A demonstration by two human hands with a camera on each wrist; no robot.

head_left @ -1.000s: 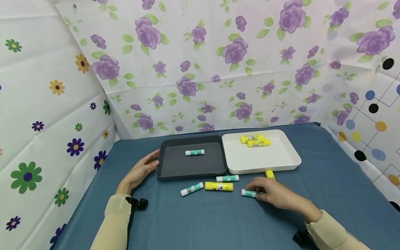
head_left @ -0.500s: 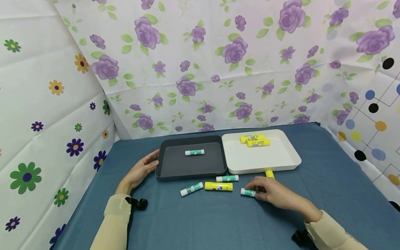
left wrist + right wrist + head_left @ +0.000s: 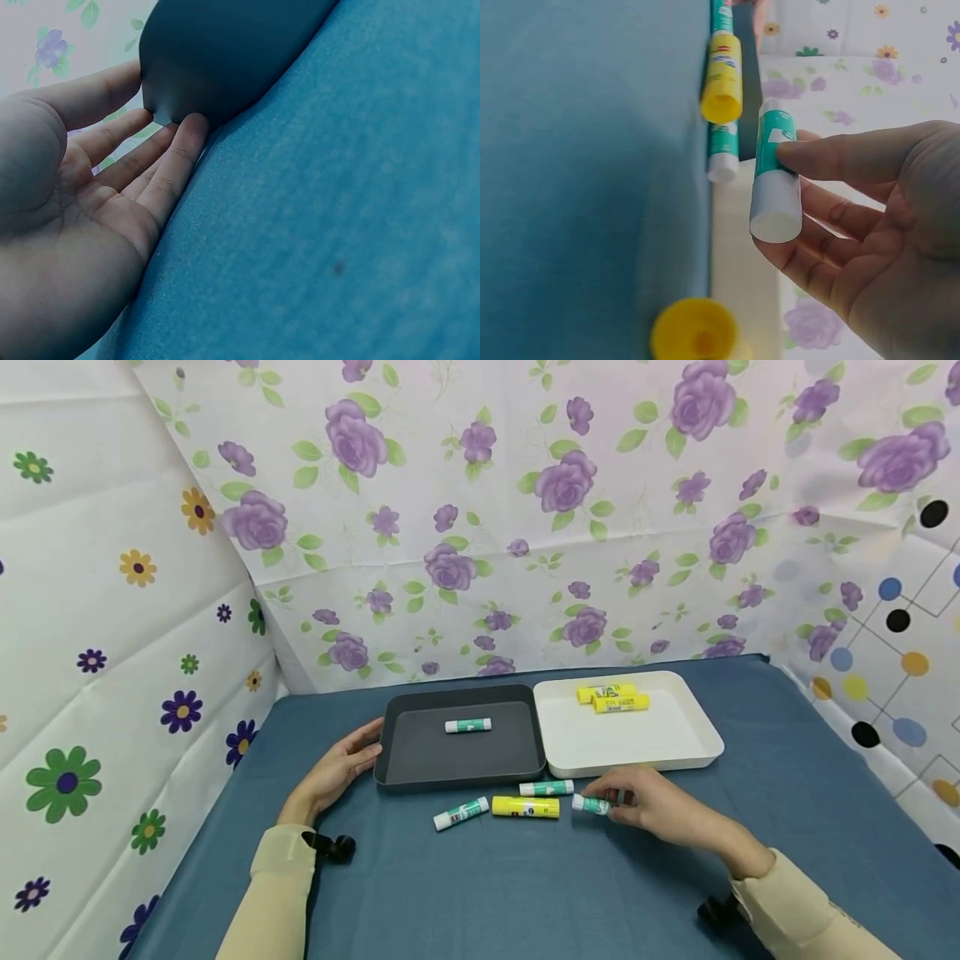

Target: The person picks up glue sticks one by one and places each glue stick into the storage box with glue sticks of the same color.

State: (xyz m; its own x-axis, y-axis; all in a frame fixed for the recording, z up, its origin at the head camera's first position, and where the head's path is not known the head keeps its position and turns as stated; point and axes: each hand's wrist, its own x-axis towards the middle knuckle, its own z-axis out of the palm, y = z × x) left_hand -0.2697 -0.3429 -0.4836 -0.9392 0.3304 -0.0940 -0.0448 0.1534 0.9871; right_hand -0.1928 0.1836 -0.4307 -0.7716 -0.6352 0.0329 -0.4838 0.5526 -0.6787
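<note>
My right hand (image 3: 660,806) pinches a green-and-white glue stick (image 3: 590,805), the thumb pressed on its green label and my other fingers behind and under it. The stick appears raised off the blue cloth (image 3: 450,893), just in front of the white tray (image 3: 622,743), with a white end pointing left.

My left hand (image 3: 337,771) grasps nothing; its fingers are extended and loose, their tips touching the left side of the dark tray (image 3: 416,752). The 2 trays sit side by side, the dark tray to the left. In the dark tray lies 1 green stick (image 3: 468,726); in the white tray lie 2 yellow sticks (image 3: 621,703), near its back edge.

In front of the trays, on the cloth, I see a slanted green stick (image 3: 461,814), then a fat yellow stick (image 3: 526,807), and just behind that a second green stick (image 3: 547,787), near the dark tray's front right corner. In the right wrist view, the round end of another yellow stick (image 3: 694,330) shows low on the cloth. Behind everything hangs a purple-flowered sheet (image 3: 510,518).
</note>
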